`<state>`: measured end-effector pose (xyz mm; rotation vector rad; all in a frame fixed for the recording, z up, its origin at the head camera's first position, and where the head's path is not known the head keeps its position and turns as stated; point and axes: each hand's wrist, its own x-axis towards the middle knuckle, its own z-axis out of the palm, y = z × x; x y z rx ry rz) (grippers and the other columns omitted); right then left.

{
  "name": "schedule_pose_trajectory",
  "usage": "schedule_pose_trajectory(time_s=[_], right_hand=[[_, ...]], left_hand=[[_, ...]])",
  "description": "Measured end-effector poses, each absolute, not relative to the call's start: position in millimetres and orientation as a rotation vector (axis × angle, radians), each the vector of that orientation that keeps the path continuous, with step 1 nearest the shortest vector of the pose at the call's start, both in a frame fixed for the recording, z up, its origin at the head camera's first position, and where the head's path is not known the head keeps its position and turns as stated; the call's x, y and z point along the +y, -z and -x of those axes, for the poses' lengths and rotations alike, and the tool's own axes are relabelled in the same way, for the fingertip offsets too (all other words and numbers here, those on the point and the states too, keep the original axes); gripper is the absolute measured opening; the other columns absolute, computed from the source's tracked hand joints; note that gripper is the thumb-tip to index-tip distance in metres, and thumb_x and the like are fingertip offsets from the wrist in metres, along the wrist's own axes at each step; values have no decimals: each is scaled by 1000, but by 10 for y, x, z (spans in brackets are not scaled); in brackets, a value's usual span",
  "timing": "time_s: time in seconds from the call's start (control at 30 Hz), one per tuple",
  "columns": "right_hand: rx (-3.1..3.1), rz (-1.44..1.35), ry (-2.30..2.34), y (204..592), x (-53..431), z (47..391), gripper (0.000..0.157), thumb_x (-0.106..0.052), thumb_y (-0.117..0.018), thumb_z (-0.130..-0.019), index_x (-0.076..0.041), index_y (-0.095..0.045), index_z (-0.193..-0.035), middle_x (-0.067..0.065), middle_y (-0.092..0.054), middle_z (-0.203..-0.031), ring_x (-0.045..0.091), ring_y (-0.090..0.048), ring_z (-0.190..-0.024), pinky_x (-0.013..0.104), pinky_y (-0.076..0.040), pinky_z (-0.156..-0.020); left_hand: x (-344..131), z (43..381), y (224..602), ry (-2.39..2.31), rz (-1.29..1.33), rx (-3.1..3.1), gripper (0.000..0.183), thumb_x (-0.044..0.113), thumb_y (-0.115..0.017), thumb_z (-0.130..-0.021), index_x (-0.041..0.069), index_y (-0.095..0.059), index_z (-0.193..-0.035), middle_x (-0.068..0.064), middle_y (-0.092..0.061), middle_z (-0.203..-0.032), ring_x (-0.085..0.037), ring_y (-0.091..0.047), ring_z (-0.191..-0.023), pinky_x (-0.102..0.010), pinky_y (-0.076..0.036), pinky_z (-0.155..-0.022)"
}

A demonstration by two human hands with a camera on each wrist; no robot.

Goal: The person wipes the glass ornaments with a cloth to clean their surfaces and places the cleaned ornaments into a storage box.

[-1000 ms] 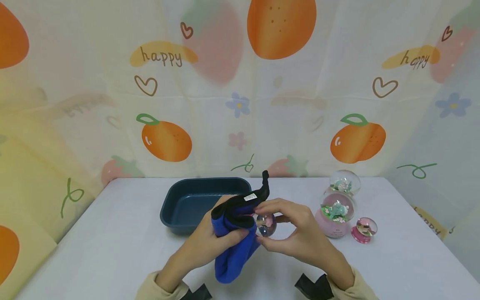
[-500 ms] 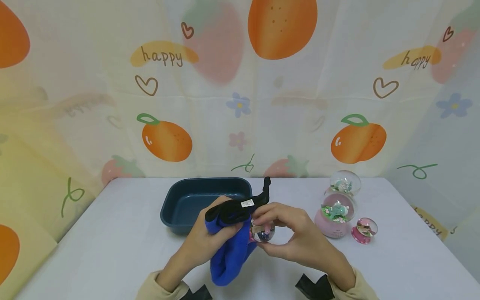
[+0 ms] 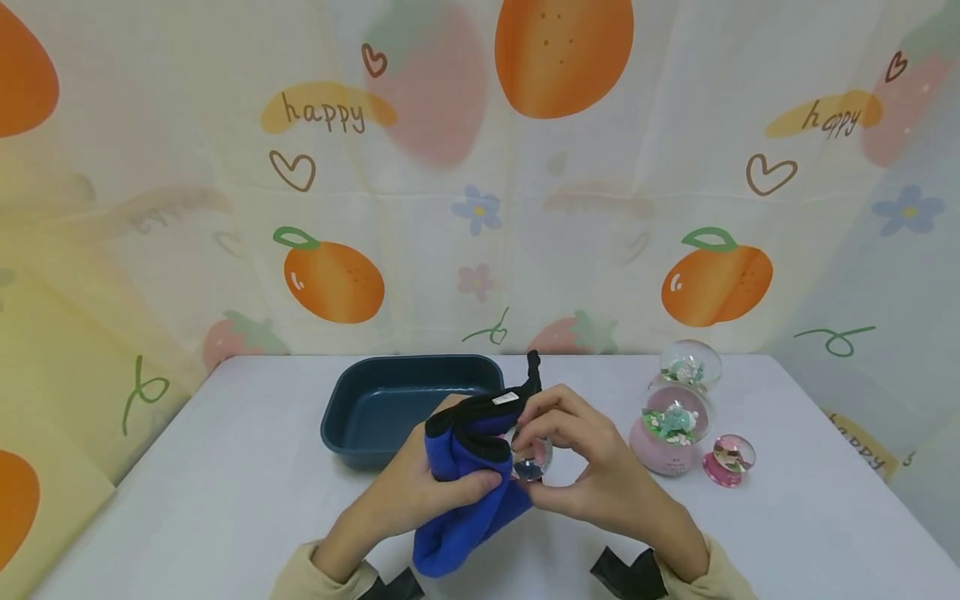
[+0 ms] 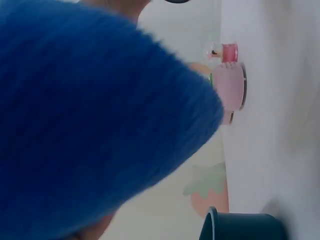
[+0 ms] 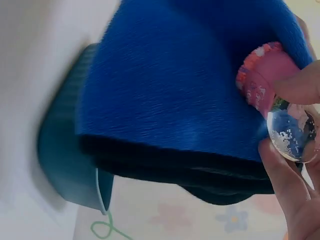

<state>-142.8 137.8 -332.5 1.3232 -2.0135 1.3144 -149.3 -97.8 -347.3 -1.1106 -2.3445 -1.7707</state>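
Observation:
In the head view my left hand (image 3: 420,487) grips a folded blue fuzzy cloth (image 3: 457,537) with a black border and a white label, its thumb lying across the front. Beside it my right hand (image 3: 600,458) pinches a small snow globe (image 3: 534,467) by its clear ball, between thumb and fingers. The right wrist view shows the globe's pink base (image 5: 275,70) set against the cloth, with a frilled pink and red rim. Both hands are raised over the white table. Cloth fills much of the left wrist view and hides most of the left fingers.
A dark teal rectangular tub (image 3: 360,454) stands behind the left hand. To the right is a large pink-based snow globe (image 3: 666,446), another globe (image 3: 692,364) behind it, and a small one with a pink base (image 3: 723,475). A patterned curtain (image 3: 480,250) hangs behind the table.
The cloth tipped away and back between the hands, and its lower end has swung a little left. My right fingers have shifted upward on the snow globe's ball.

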Motion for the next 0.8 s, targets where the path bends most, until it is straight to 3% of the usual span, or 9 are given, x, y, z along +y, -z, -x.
schedule_pose_trajectory(time_s=[0.27, 0.4, 0.63, 0.8], right_hand=[[-2021, -1264, -1397, 3345, 1399, 1434, 58, 11, -82, -68, -6, -59, -118, 11, -58, -114, 11, -65, -84, 26, -60, -69], [-2000, -1283, -1429, 3346, 1394, 1440, 52, 5, -83, -73, -5, -59, -118, 12, -59, -116, 13, -66, -92, 29, -61, -71], [-1925, -1354, -1402, 3344, 1374, 1455, 44, 5, -82, -72, -3, -62, -110, 13, -62, -110, 15, -67, -93, 28, -60, -73], [-1906, -1395, -1370, 3344, 1371, 1454, 43, 8, -82, -70, -5, -64, -106, 13, -60, -111, 16, -66, -95, 27, -60, -76]], left_hand=[[-923, 1483, 3492, 1624, 1170, -2109, 62, 4, -79, -75, 11, -49, -129, -9, -63, -116, -16, -63, -100, -32, -55, -90], [-909, 1495, 3509, 1529, 1180, -2048, 62, 1, -81, -72, 8, -49, -126, -9, -63, -113, -16, -62, -99, -33, -55, -90], [-904, 1509, 3505, 1561, 1176, -1971, 43, -7, -70, -79, 5, -55, -117, -10, -63, -106, -15, -61, -98, -32, -54, -89], [-935, 1500, 3498, 1656, 1087, -2034, 34, -2, -65, -86, 5, -56, -118, -12, -64, -105, -14, -61, -95, -31, -54, -86]])
